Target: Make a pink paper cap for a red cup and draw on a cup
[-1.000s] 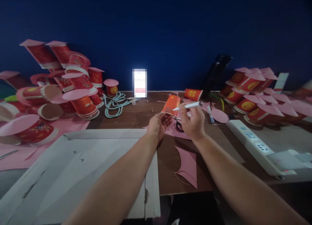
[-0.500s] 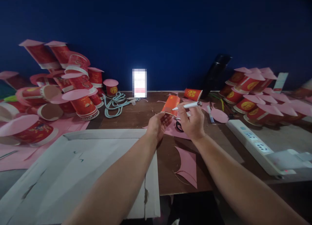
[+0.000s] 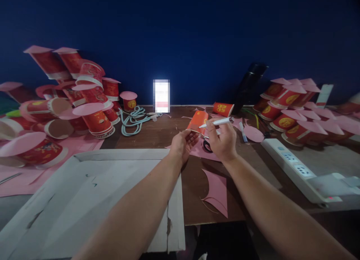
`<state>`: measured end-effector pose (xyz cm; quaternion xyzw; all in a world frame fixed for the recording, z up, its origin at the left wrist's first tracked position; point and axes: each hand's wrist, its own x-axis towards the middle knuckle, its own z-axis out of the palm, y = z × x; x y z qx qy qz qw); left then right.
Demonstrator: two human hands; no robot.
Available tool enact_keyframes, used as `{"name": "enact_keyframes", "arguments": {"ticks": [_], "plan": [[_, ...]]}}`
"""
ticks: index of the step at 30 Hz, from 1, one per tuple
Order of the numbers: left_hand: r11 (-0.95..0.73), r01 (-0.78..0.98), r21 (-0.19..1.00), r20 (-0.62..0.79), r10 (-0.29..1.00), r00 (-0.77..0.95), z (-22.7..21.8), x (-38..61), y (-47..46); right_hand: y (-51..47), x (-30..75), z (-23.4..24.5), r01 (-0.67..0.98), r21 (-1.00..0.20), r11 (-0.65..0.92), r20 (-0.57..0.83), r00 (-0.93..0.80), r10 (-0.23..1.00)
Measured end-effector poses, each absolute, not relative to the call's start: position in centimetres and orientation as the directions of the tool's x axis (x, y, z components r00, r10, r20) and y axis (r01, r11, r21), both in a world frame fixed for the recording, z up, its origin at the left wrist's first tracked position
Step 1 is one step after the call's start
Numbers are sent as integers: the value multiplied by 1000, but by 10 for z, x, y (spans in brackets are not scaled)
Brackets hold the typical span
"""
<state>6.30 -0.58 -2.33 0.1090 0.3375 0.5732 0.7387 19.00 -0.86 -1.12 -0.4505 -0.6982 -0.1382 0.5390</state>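
My left hand is closed on the near rim of a red paper cup, which is tilted over the table. In my right hand is a white marker pen, its tip at the cup's side near the rim. Whether the tip touches the cup, I cannot tell. Scissors with black handles lie beneath my hands on pink paper, partly hidden. Behind them a second red cup with gold characters rests on its side. Right of my right hand lie a pen cap or second pen and a pink paper disc.
Red cups with pink paper discs are piled at the left; more cups stack at the right. A white box lid covers the front left. A power strip, coiled cable, black bottle and pink scrap lie around.
The pen tip has shifted very slightly along the cup's side. Both hands keep nearly the same place and the same hold.
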Motion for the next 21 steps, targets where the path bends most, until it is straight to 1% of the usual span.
{"name": "enact_keyframes", "arguments": {"ticks": [7,14,21], "plan": [[323,-771,549,-370,921,122,-24,63,-4,-11,189,-11,778,-312,546,858,-16,514],[319,-772,549,-378,919,111,-23,63,-5,-9,189,-11,774,-281,567,888,-14,459],[319,-777,543,-377,919,114,-22,63,-6,-8,189,-11,778,-269,568,895,-17,446]]}}
